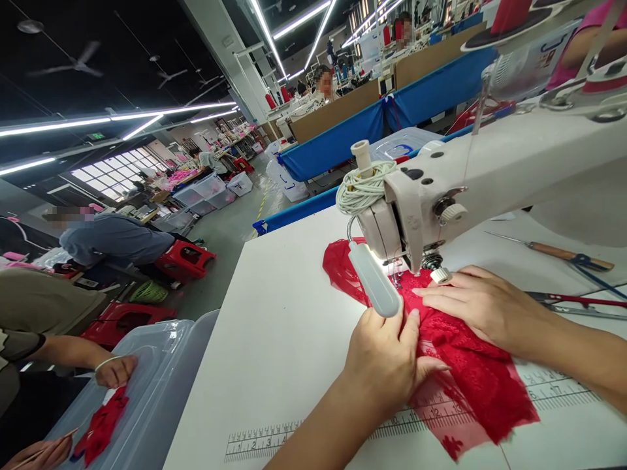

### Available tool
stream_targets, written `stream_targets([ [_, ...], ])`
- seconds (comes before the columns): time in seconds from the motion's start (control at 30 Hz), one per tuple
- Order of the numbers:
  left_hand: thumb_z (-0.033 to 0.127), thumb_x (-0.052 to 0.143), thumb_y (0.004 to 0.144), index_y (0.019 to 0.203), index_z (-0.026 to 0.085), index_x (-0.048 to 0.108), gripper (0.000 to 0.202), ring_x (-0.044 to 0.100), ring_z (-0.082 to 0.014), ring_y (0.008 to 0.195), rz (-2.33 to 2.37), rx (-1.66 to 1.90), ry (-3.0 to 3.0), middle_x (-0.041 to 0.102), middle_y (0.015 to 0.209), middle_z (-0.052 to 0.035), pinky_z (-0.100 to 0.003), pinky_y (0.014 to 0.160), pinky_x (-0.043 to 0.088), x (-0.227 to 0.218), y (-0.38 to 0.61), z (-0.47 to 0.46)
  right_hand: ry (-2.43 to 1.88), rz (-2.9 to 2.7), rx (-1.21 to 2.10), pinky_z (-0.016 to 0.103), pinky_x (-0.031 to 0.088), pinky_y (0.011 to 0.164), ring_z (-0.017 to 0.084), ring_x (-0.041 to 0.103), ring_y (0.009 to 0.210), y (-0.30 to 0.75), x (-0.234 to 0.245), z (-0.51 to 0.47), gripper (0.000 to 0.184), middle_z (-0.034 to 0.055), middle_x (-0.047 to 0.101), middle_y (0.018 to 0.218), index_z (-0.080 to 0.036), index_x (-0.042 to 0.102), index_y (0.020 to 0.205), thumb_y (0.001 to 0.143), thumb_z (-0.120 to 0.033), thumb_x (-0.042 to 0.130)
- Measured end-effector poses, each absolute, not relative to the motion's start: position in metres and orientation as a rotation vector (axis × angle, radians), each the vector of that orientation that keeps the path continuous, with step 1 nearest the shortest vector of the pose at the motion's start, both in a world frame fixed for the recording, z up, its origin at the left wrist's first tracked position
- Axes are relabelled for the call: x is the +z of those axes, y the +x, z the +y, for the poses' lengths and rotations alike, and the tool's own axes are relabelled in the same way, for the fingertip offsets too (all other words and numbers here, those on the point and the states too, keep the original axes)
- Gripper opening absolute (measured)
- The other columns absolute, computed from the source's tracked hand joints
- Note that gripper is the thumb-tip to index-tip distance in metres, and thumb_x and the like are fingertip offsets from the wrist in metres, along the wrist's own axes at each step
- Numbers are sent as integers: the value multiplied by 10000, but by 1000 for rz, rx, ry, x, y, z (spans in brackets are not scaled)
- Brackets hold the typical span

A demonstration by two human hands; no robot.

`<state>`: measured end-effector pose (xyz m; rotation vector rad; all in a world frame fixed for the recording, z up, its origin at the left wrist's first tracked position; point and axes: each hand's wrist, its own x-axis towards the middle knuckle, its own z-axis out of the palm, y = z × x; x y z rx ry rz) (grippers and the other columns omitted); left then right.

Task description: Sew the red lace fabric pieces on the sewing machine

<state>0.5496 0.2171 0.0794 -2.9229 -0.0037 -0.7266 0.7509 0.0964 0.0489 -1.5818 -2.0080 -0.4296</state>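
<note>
Red lace fabric (470,365) lies under the needle area of a white sewing machine (519,176), its floral, sheer end trailing toward me across the printed ruler. My left hand (382,356) is closed on the fabric's near-left edge, thumb and index finger at the cloth. Part of its fingers is hidden behind a grey lamp (375,279) that hangs from the machine head. To the right of the needle, my right hand (482,305) lies flat over the lace, fingers stretched toward the presser foot (398,279). More red fabric (337,264) sticks out beyond the lamp.
A wooden-handled awl (563,253) and red-handled scissors (578,301) lie right of my right hand. The ruler (274,438) runs along the white table's front. At left, a co-worker's hand (116,371) holds red cloth over a clear plastic bin (166,365).
</note>
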Motion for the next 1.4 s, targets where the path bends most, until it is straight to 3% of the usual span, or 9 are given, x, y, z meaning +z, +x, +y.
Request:
stream_targets([
  [0.13,617,394,1048,1174,64,729,659,619,-242,820,-62,-735,-2900,737,1086,-173,-361,681,549,81,549,214,-1592,-2003,-461,393,413,824,221,648,955,750,49,96,390,67,763,1098,-194,661,1114,1006,-84,303],
  [0.37,646,429,1028,1199,100,729,646,623,-250,900,-103,-731,-2835,732,1136,-163,-376,759,530,75,549,213,-1579,-1999,-441,382,433,855,213,672,953,751,48,98,336,80,761,1112,-176,657,1146,1088,-236,332],
  [0.63,681,443,1007,1257,101,710,686,617,-254,926,-134,-710,-2832,714,1182,-172,-397,800,528,71,548,215,-1570,-1977,-391,378,467,866,205,714,937,753,52,104,320,64,783,1075,-199,674,1127,1073,-271,368],
  [0.93,684,493,989,1298,105,685,683,622,-267,981,-129,-686,-2825,688,1252,-175,-420,837,535,69,550,221,-1605,-2000,-402,388,476,876,207,715,928,757,49,109,332,66,782,1056,-201,661,1112,1055,-231,335],
  [1.27,748,504,948,1373,113,633,775,614,-306,1076,-193,-603,-2826,649,1324,-189,-452,883,529,68,550,222,-1672,-1997,-325,389,529,976,226,689,1113,763,45,112,341,82,724,1280,-202,656,1241,1039,-181,382],
  [1.4,756,460,961,1323,145,676,741,629,-311,1038,-147,-663,-2837,684,1249,-181,-457,891,514,69,547,222,-1579,-1947,-336,394,571,954,217,716,1067,765,40,112,414,61,750,1214,-241,669,1269,996,-122,382],
])
